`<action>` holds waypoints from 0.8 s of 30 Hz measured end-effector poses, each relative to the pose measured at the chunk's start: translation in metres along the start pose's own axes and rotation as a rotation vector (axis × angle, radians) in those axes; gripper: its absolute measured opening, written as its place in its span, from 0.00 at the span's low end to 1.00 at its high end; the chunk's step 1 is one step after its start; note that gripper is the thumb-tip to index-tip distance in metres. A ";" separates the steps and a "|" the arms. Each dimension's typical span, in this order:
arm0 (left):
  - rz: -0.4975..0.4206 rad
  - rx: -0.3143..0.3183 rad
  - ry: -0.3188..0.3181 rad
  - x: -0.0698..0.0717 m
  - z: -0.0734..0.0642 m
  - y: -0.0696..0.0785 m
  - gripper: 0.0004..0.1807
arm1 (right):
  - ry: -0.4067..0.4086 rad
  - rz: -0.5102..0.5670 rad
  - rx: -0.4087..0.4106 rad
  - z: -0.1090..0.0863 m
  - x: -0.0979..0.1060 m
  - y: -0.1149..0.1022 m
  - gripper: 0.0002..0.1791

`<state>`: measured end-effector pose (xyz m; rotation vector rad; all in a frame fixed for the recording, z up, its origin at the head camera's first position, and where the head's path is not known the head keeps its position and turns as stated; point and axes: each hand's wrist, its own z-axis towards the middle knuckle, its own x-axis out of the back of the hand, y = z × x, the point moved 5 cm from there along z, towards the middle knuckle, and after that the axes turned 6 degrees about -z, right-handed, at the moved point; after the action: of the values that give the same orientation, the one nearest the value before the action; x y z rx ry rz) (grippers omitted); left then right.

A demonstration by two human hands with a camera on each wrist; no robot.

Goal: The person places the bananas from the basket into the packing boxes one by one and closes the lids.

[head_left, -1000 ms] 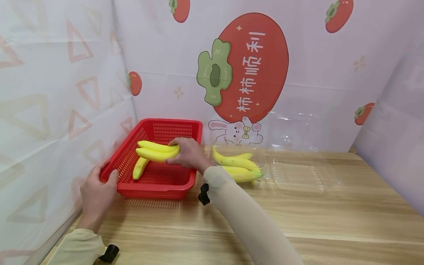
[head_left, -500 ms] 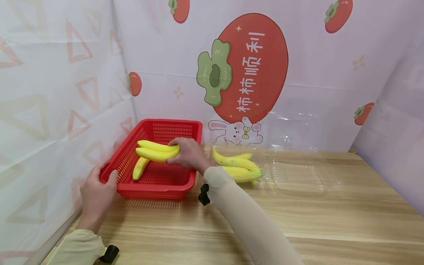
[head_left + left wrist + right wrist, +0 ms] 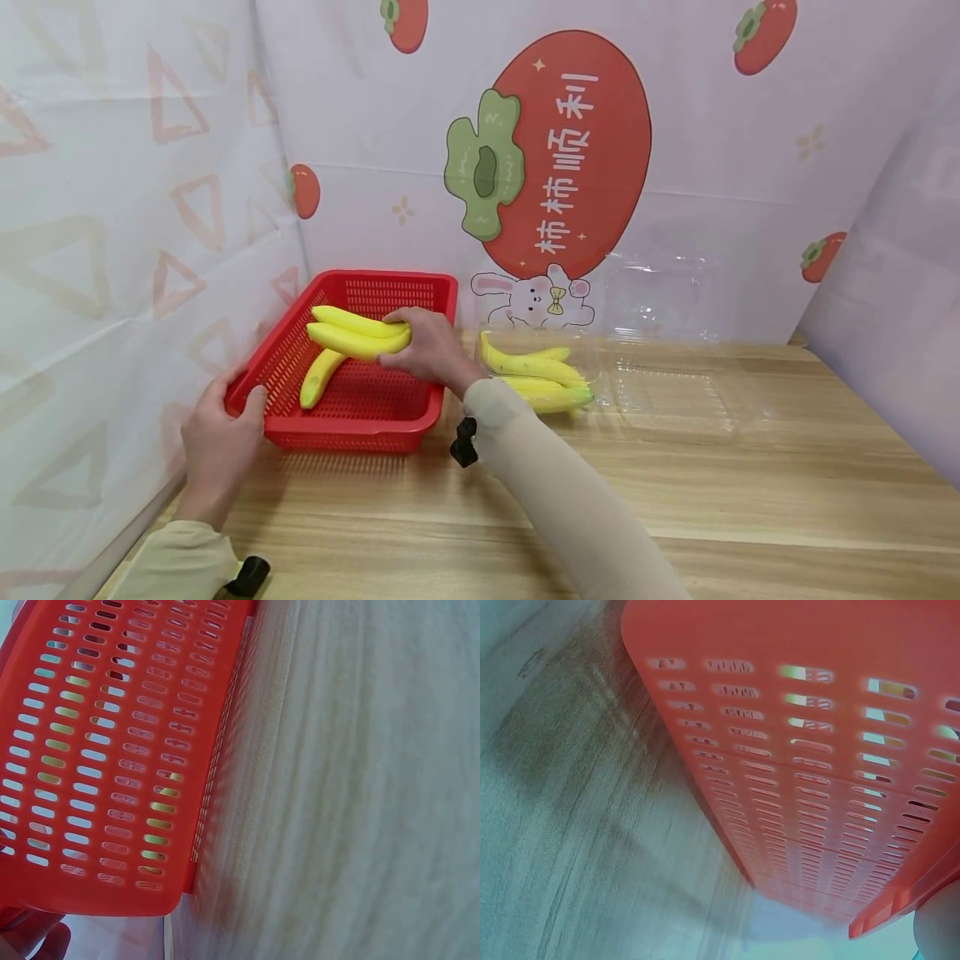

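Note:
A red perforated plastic basket (image 3: 341, 426) stands on the table at the left. My left hand (image 3: 223, 442) grips its near left corner, thumb over the rim; in the left wrist view part of that hand (image 3: 34, 937) shows under the basket wall (image 3: 112, 892). Reaching in over the right rim, my right hand (image 3: 431, 346) holds a pair of yellow bananas (image 3: 352, 337) by their right ends, raised above the basket floor. Another banana (image 3: 318, 382) lies below them in the basket. In the right wrist view the basket's side (image 3: 795, 637) hides most of the bananas.
Right of the basket, a clear plastic clamshell box (image 3: 592, 367) contains several bananas (image 3: 543, 392). Its neighbour is another clear box (image 3: 667, 392) with a raised lid (image 3: 660, 296). A patterned cloth (image 3: 375, 108) hangs behind, and the wooden table (image 3: 600, 492) stretches to the right.
My right hand has lifted the left ends of the held bananas slightly upward, showing more of the banana underneath. The left hand and the basket have stayed in place.

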<state>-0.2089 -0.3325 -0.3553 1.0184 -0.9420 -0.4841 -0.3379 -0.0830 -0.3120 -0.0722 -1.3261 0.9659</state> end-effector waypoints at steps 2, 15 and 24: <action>-0.001 -0.001 0.002 0.000 -0.001 0.000 0.34 | 0.018 0.000 0.016 -0.001 0.001 0.000 0.30; 0.006 0.003 0.006 0.000 0.000 -0.003 0.34 | 0.040 0.005 0.071 -0.010 0.008 0.001 0.30; 0.024 -0.005 0.010 0.001 0.000 -0.001 0.33 | 0.049 0.064 0.071 -0.019 0.014 0.003 0.31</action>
<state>-0.2089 -0.3339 -0.3562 1.0032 -0.9431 -0.4609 -0.3243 -0.0640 -0.3086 -0.0838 -1.2502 1.0579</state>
